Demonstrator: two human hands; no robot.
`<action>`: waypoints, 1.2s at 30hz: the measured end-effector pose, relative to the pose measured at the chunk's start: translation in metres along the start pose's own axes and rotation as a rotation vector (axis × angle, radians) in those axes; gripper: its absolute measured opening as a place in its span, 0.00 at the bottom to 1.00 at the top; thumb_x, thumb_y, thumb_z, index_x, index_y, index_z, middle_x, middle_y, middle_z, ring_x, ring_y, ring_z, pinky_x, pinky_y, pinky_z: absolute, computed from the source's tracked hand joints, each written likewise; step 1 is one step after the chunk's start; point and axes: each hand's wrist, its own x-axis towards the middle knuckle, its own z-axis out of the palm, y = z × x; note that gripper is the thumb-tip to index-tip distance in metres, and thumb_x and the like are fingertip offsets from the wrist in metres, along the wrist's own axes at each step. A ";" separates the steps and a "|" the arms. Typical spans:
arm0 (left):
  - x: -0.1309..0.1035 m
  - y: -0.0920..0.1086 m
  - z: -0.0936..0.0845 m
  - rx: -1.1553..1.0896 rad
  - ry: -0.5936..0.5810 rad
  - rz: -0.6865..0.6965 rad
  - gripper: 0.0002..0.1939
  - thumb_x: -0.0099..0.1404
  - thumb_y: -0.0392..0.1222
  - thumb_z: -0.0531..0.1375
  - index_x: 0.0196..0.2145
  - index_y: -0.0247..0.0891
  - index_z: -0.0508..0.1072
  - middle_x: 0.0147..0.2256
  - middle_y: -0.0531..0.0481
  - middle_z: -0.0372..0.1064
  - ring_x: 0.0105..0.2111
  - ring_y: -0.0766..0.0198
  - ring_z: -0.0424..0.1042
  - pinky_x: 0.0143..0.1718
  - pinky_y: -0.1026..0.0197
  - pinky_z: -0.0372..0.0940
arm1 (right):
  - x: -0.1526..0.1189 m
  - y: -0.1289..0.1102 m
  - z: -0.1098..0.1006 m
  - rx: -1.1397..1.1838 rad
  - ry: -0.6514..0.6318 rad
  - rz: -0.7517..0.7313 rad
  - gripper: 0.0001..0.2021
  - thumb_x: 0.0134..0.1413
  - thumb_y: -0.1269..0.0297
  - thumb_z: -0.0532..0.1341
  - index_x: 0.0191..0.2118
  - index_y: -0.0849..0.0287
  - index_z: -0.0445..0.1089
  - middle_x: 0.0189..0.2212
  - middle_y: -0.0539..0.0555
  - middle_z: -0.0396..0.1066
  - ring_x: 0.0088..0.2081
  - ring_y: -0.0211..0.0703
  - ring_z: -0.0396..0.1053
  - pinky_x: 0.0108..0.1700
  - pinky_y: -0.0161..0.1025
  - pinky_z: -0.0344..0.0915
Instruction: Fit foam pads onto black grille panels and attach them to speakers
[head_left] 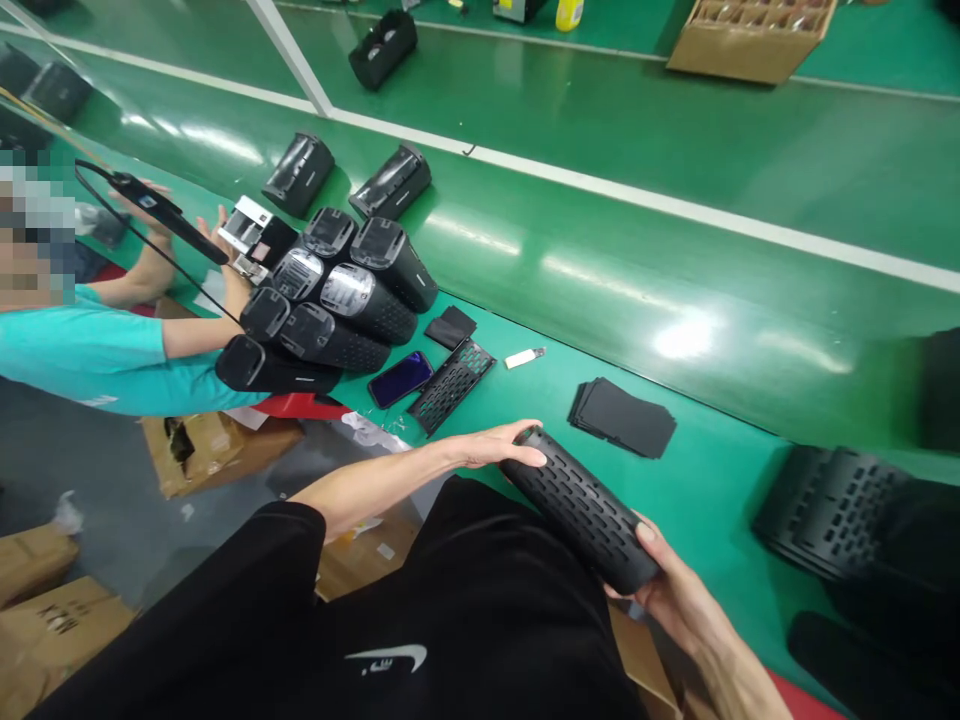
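A black speaker housing with a slotted grille [581,505] is held between my two hands at the table's near edge, lying slanted. My left hand [506,447] grips its upper left end, thumb on the grille side. Around the lower right end my right hand [671,570] is closed, its thumb on top and its other fingers underneath. Beyond the housing lies a stack of thin black sheets [626,415]. Nearer my left forearm are a loose slotted grille panel [452,387], a phone [401,379] and a small white-handled cutter [523,358].
Several black speaker housings [367,300] stand grouped on the left, beside a co-worker in a turquoise sleeve [82,345]. Grille panels [832,505] are stacked at right. A cardboard box [750,40] sits at the far side; a white line [600,195] crosses the green surface.
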 end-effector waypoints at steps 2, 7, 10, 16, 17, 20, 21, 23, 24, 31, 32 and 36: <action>-0.001 -0.004 0.001 0.045 0.024 0.125 0.46 0.53 0.60 0.74 0.64 0.43 0.66 0.53 0.45 0.71 0.54 0.49 0.71 0.57 0.49 0.65 | 0.000 0.004 0.001 -0.004 0.027 -0.089 0.29 0.52 0.42 0.69 0.56 0.47 0.67 0.43 0.56 0.77 0.32 0.54 0.75 0.30 0.54 0.74; 0.012 -0.012 -0.005 0.377 -0.058 0.304 0.55 0.49 0.54 0.76 0.69 0.42 0.58 0.58 0.41 0.66 0.55 0.44 0.70 0.57 0.47 0.65 | 0.023 0.004 -0.018 -0.328 0.092 -0.402 0.41 0.44 0.41 0.73 0.62 0.46 0.62 0.53 0.58 0.71 0.49 0.60 0.74 0.49 0.59 0.72; 0.030 -0.015 -0.014 0.695 -0.106 0.480 0.50 0.47 0.48 0.75 0.65 0.41 0.64 0.64 0.36 0.60 0.63 0.38 0.63 0.65 0.41 0.58 | 0.047 0.004 -0.036 -0.685 0.220 -0.781 0.43 0.36 0.44 0.77 0.58 0.52 0.64 0.59 0.63 0.65 0.60 0.67 0.65 0.62 0.64 0.62; 0.048 -0.023 -0.007 1.068 -0.088 0.686 0.43 0.54 0.61 0.73 0.62 0.39 0.70 0.64 0.30 0.61 0.68 0.35 0.55 0.69 0.36 0.51 | 0.073 0.014 -0.036 -0.930 0.303 -1.081 0.29 0.52 0.42 0.70 0.52 0.57 0.67 0.56 0.66 0.65 0.60 0.66 0.63 0.60 0.67 0.61; 0.047 -0.029 -0.003 1.101 -0.056 0.699 0.45 0.55 0.63 0.72 0.64 0.38 0.69 0.65 0.29 0.60 0.67 0.34 0.56 0.68 0.35 0.52 | 0.076 0.017 -0.030 -0.925 0.358 -1.067 0.28 0.56 0.42 0.67 0.53 0.57 0.68 0.55 0.66 0.65 0.60 0.65 0.62 0.60 0.67 0.61; 0.039 -0.067 0.006 1.187 -0.041 0.730 0.48 0.57 0.64 0.71 0.67 0.36 0.66 0.67 0.26 0.55 0.67 0.32 0.55 0.67 0.33 0.53 | 0.083 0.039 -0.012 -0.967 0.516 -1.045 0.25 0.65 0.43 0.59 0.53 0.60 0.72 0.56 0.67 0.66 0.60 0.65 0.63 0.62 0.67 0.60; 0.035 -0.083 0.008 1.208 -0.047 0.745 0.46 0.58 0.63 0.70 0.68 0.37 0.66 0.66 0.27 0.57 0.67 0.33 0.56 0.68 0.32 0.53 | 0.083 0.052 -0.007 -0.996 0.545 -1.065 0.23 0.66 0.45 0.58 0.53 0.60 0.74 0.56 0.67 0.66 0.59 0.64 0.64 0.62 0.66 0.60; 0.024 -0.116 0.008 1.229 -0.048 0.815 0.37 0.62 0.59 0.69 0.65 0.41 0.70 0.61 0.32 0.64 0.67 0.36 0.58 0.70 0.30 0.50 | 0.077 0.079 -0.002 -1.035 0.584 -1.150 0.22 0.68 0.49 0.58 0.55 0.60 0.74 0.56 0.67 0.67 0.59 0.64 0.64 0.61 0.64 0.62; 0.019 -0.129 0.008 1.244 -0.045 0.863 0.33 0.65 0.58 0.68 0.63 0.43 0.72 0.58 0.34 0.66 0.66 0.38 0.59 0.70 0.30 0.50 | 0.073 0.090 -0.002 -1.054 0.590 -1.196 0.22 0.69 0.50 0.58 0.57 0.60 0.73 0.56 0.67 0.67 0.60 0.64 0.64 0.61 0.64 0.62; 0.033 -0.105 0.003 1.223 0.035 0.881 0.43 0.60 0.65 0.69 0.65 0.38 0.68 0.59 0.31 0.66 0.62 0.38 0.64 0.66 0.33 0.58 | 0.060 0.081 -0.016 -1.450 0.402 -1.173 0.43 0.54 0.56 0.70 0.73 0.51 0.56 0.68 0.66 0.58 0.68 0.77 0.53 0.64 0.74 0.53; 0.038 -0.090 0.003 1.182 0.013 0.825 0.46 0.57 0.66 0.70 0.65 0.37 0.69 0.59 0.30 0.66 0.60 0.39 0.66 0.64 0.35 0.61 | 0.061 0.071 -0.019 -1.469 0.360 -1.152 0.43 0.53 0.62 0.69 0.73 0.49 0.56 0.67 0.65 0.60 0.67 0.75 0.55 0.65 0.73 0.54; 0.050 -0.036 0.001 0.816 0.015 0.553 0.46 0.54 0.69 0.70 0.64 0.43 0.69 0.58 0.38 0.70 0.53 0.45 0.72 0.58 0.44 0.67 | 0.062 0.032 -0.037 -1.251 0.065 -1.013 0.43 0.48 0.63 0.70 0.71 0.50 0.60 0.65 0.63 0.64 0.64 0.69 0.62 0.65 0.64 0.59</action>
